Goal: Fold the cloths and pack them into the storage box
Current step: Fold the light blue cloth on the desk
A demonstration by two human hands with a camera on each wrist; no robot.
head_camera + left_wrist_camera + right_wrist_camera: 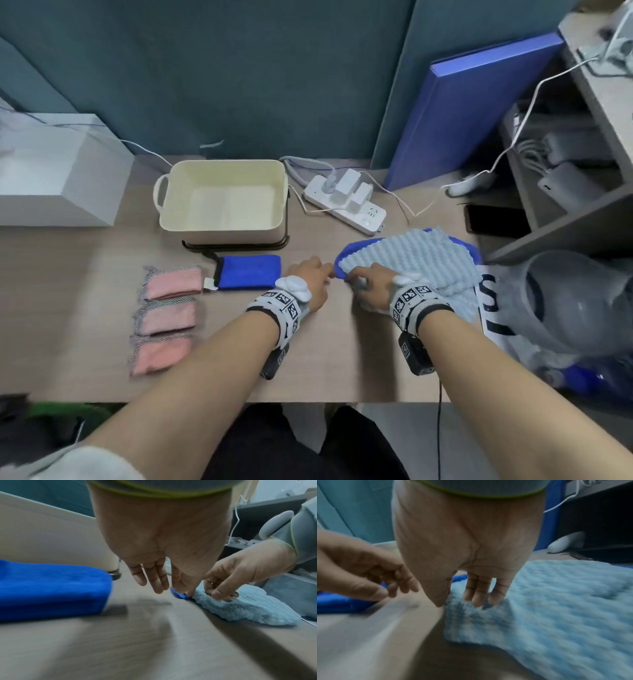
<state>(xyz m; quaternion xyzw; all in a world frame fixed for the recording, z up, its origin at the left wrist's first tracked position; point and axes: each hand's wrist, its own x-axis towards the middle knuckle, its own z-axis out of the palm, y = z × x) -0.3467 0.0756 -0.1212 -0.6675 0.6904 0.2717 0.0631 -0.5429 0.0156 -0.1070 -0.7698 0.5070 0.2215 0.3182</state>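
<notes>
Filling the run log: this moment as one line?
left hand pinches light blue cloth corner | right hand grips it | storage box empty

Soft, even indoor light fills the head view, without glare, and the pale wood-grain tabletop [342, 359] carries only faint shadows. Straight lines bow toward the frame edges. Both wrist views are dimmer and streaked with motion blur; the tabletop smears in the foreground, where a broad soft shadow falls, perhaps from the arm above. The fluffy light-blue cloth [556, 615] looks soft and unfocused.
</notes>
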